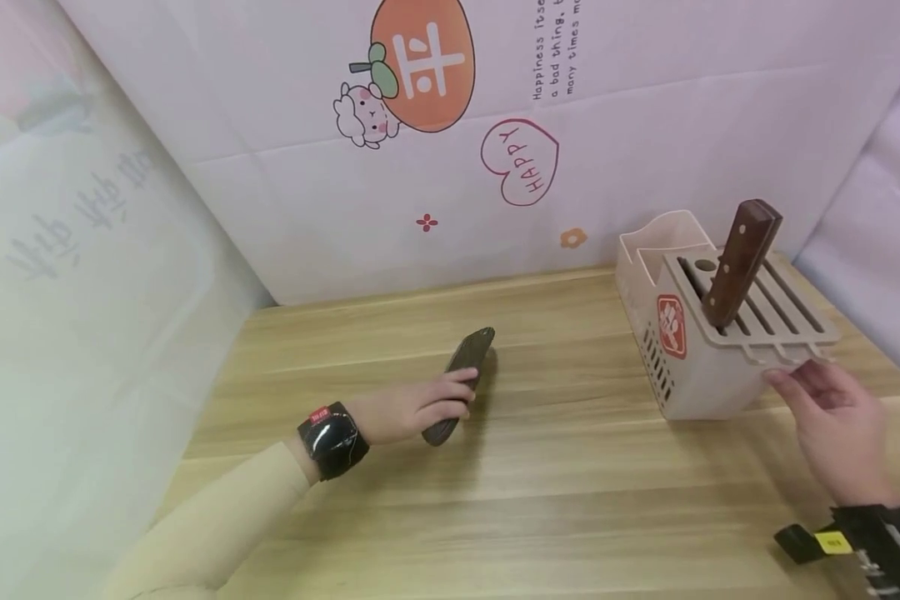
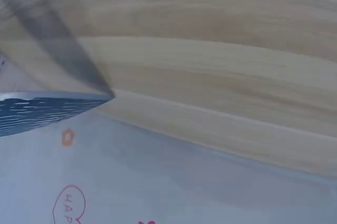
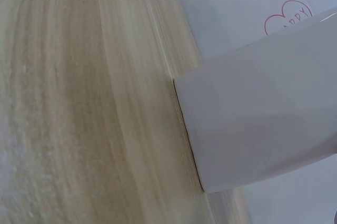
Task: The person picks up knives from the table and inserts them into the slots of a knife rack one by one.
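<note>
My left hand (image 1: pixel 427 407) holds a dark, narrow, ribbed object (image 1: pixel 471 352), with its fingers laid over the top and the thumb hidden. In the left wrist view the pointed end of this object (image 2: pixel 52 109) shows pale streaks along its side. At the right stands a cream plastic knife holder (image 1: pixel 708 387) with a slotted top. A knife with a brown riveted handle (image 1: pixel 741 262) is set upright in one slot, its blade hidden. My right hand (image 1: pixel 840 421) grips the holder's near right corner, just under the top's edge; some fingertips are hidden.
The wood-grain table (image 1: pixel 570 492) runs under everything. A printed white cloth (image 1: pixel 292 200) hangs along the back, and more cloth closes in the left and right sides. The holder has an open compartment (image 1: pixel 663 233) at its back.
</note>
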Demonstrator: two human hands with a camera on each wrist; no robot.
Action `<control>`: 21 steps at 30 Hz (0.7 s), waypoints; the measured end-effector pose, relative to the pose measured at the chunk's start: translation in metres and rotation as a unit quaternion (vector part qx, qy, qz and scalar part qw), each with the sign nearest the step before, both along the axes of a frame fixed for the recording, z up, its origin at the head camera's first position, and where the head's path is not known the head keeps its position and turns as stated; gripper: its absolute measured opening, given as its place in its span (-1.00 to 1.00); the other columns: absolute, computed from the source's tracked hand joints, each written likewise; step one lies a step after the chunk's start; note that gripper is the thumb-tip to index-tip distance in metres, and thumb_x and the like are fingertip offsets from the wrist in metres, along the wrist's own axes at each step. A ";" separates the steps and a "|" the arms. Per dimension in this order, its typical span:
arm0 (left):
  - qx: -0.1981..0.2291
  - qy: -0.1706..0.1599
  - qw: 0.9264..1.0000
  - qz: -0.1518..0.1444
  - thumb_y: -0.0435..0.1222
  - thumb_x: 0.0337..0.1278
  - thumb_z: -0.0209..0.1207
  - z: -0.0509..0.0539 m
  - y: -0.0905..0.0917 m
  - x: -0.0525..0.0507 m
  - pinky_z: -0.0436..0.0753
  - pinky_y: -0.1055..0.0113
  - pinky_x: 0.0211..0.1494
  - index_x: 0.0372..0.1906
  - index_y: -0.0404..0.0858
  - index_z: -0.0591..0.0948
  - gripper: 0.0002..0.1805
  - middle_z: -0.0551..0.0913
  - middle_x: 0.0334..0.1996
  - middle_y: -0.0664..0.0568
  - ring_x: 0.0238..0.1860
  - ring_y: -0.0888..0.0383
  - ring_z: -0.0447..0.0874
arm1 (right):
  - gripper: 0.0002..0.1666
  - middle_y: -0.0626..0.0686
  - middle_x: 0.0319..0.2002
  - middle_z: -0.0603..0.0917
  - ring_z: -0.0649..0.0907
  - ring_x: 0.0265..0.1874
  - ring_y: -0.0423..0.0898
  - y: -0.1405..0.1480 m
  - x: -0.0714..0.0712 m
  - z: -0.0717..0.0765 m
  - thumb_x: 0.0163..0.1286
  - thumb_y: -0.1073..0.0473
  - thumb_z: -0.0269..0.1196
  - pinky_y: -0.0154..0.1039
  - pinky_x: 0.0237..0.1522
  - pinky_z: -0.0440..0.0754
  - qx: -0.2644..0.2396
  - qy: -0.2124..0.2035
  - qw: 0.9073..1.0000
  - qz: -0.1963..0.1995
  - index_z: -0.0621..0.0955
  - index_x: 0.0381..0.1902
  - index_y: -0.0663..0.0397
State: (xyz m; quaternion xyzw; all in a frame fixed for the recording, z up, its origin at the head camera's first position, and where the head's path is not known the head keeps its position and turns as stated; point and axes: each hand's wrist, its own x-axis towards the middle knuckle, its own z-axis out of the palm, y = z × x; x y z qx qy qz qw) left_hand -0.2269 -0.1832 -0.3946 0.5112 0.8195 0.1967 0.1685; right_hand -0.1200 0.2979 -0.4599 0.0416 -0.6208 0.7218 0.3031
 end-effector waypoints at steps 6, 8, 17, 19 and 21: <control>0.195 0.144 0.968 -0.065 -0.62 0.32 0.06 0.006 0.013 0.000 0.52 0.02 0.39 0.21 -0.33 0.41 -0.59 0.41 0.34 -0.29 0.41 -0.32 0.36 | -0.53 -0.17 0.02 0.77 0.72 -0.05 -0.36 0.000 0.000 0.001 0.38 0.59 0.23 -0.59 0.05 0.55 0.029 -0.028 0.999 -0.026 0.61 0.23 0.32; 0.272 0.228 0.929 -0.106 -0.85 -0.12 0.13 0.009 0.021 -0.001 0.51 -0.05 0.37 0.17 -0.41 0.37 -0.34 0.45 0.19 -0.35 0.35 -0.41 0.39 | -0.52 -0.18 0.02 0.76 0.71 -0.04 -0.36 0.000 0.000 0.001 0.38 0.58 0.23 -0.60 0.04 0.55 0.037 -0.031 0.998 -0.034 0.60 0.24 0.34; 0.424 0.273 0.859 -0.092 -0.88 -0.10 0.11 0.044 0.056 0.008 0.58 -0.04 0.31 0.17 -0.53 0.41 -0.37 0.57 0.10 -0.39 0.24 -0.36 0.56 | -0.54 -0.12 0.00 0.78 0.73 -0.06 -0.33 0.001 0.003 0.002 0.37 0.59 0.23 -0.56 0.06 0.56 0.002 -0.024 0.999 -0.024 0.61 0.21 0.36; 0.448 0.270 0.848 -0.089 -0.84 0.00 0.14 0.052 0.064 0.014 0.62 0.00 0.27 0.18 -0.57 0.44 -0.44 0.59 0.10 -0.39 0.21 -0.28 0.61 | -0.56 -0.14 -0.02 0.78 0.73 -0.08 -0.34 0.001 0.005 0.003 0.38 0.58 0.24 -0.57 0.04 0.56 0.007 -0.031 0.999 -0.026 0.64 0.19 0.32; 0.468 0.257 0.841 -0.082 -0.79 0.08 0.17 0.060 0.071 0.021 0.67 0.06 0.21 0.18 -0.59 0.46 -0.50 0.62 0.08 -0.40 0.16 -0.21 0.66 | -0.57 -0.15 -0.03 0.78 0.73 -0.08 -0.34 0.001 0.005 0.004 0.38 0.57 0.24 -0.58 0.04 0.56 0.012 -0.036 0.999 -0.029 0.65 0.18 0.31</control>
